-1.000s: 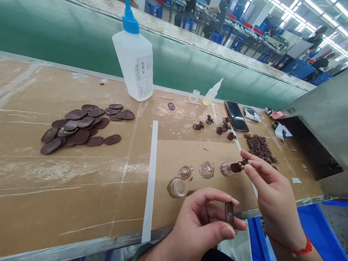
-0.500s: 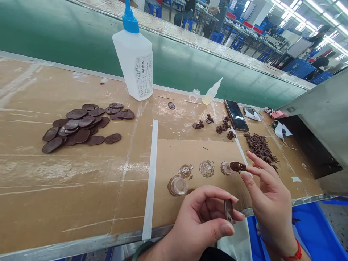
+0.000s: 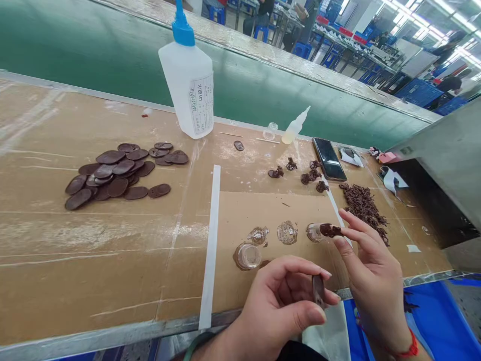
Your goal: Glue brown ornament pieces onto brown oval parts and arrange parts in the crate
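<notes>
My R hand [image 3: 370, 268] has a small dark-brown piece [image 3: 329, 230] pinched at one end btwn thumb & index, other fingers loosely spread, holding nothing else. Far end of the piece sits right at the mouth of a small clear glass vial [image 3: 314, 232] lying on its side on a cardboard sheet [image 3: 278, 208]; can't tell if the two touch. Red string bracelet [image 3: 411, 348] on that wrist.

My L hand [image 3: 280, 306] holds a dark-brown oval tag [image 3: 318, 291] upright btwn thumb & curled fingers, hand half closed, just over the bench edge. Green bangle [image 3: 197, 343] on that wrist.

Beside the vial on the cardboard: two clear domed lumps [image 3: 287, 232] & a small glass cup [image 3: 247, 256]. Past them, small brown clusters [image 3: 291, 164], a loose pile of brown scraps [image 3: 363, 213], a phone [image 3: 328, 158].

L of a white tape strip [image 3: 212, 250] on the wood-coloured bench [image 3: 112, 260]: a heap of oval brown tags [image 3: 116, 175], some w/ holes. Behind it, a big white glue bottle [image 3: 187, 75] w/ blue cap, labelled 401, & a small squeeze bottle [image 3: 295, 125] lying tilted. Blue crate [image 3: 439, 321] below R. Co-workers [image 3: 449, 85] far off at other benches.
</notes>
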Available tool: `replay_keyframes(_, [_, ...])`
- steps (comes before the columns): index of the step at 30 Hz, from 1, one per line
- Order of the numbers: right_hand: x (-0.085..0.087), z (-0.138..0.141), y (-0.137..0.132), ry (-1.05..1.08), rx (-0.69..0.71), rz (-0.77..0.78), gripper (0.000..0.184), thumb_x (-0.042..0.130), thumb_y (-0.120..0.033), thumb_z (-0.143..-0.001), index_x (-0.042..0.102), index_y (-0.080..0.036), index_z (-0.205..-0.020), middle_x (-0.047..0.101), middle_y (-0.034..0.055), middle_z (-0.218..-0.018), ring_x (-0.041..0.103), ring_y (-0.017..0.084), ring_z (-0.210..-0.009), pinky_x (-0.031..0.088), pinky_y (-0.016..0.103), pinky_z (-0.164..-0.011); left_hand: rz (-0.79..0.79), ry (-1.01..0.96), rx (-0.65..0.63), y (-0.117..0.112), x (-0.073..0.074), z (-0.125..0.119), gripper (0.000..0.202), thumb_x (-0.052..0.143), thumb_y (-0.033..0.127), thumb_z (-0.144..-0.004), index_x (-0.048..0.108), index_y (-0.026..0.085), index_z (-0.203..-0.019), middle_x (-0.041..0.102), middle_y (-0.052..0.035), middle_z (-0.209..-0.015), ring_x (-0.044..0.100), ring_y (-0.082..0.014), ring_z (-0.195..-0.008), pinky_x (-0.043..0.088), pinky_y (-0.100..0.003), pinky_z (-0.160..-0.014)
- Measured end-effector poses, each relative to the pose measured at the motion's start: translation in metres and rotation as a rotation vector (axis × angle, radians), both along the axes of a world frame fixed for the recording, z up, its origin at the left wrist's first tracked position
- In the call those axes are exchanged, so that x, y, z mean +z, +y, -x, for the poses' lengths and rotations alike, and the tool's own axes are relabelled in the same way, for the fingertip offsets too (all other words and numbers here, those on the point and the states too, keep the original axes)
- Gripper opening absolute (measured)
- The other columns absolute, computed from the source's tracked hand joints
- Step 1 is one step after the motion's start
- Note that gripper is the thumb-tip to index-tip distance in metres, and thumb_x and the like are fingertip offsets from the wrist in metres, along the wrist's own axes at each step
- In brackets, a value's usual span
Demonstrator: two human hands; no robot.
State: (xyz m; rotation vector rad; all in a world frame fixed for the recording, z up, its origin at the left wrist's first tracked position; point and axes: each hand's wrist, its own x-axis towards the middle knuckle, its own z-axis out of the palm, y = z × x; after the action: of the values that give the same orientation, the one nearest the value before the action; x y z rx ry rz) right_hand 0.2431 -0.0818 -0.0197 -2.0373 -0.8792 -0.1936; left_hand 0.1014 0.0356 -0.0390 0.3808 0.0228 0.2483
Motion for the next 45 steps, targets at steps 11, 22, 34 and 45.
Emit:
replay_keyframes(11, [0.002,-0.002,-0.001,-0.055,0.032,0.036,0.013,0.066,-0.032,-0.097,0.072,-0.021,-0.101,0.060,0.0090,-0.131,0.050,0.035,-0.126,0.035,0.061,-0.108,-0.030,-0.010,0.008,0.001,0.000,0.000,0.032,0.085,0.021,-0.076,0.074,0.027,-0.106,0.076,0.0010,-0.091,0.074,-0.0120,-0.089,0.054,-0.019,-0.081])
replay_keyframes(22, [0.001,0.002,-0.001,0.040,-0.034,0.015,0.016,0.067,-0.036,-0.096,0.072,-0.022,-0.102,0.061,0.0094,-0.129,0.054,0.035,-0.122,0.036,0.059,-0.107,-0.021,0.019,0.008,0.001,0.000,0.000,0.032,0.086,0.021,-0.075,0.075,0.027,-0.104,0.076,0.0005,-0.088,0.074,-0.0131,-0.087,0.054,-0.020,-0.079])
replay_keyframes(34, [-0.006,0.011,0.002,0.079,-0.090,-0.070,0.017,0.068,-0.036,-0.095,0.072,-0.020,-0.101,0.061,0.0109,-0.128,0.055,0.035,-0.120,0.037,0.057,-0.106,-0.086,0.009,0.041,0.001,0.000,0.001,0.032,0.085,0.022,-0.076,0.075,0.027,-0.106,0.074,-0.0003,-0.088,0.073,-0.0156,-0.088,0.054,-0.023,-0.079])
replay_keyframes(45, [-0.006,0.011,0.003,0.044,-0.083,-0.073,0.016,0.069,-0.034,-0.095,0.072,-0.020,-0.100,0.062,0.0113,-0.127,0.055,0.035,-0.120,0.038,0.057,-0.105,-0.111,0.011,0.055,0.002,0.000,0.002,0.031,0.084,0.023,-0.076,0.074,0.027,-0.106,0.074,-0.0012,-0.090,0.073,-0.0157,-0.088,0.054,-0.024,-0.081])
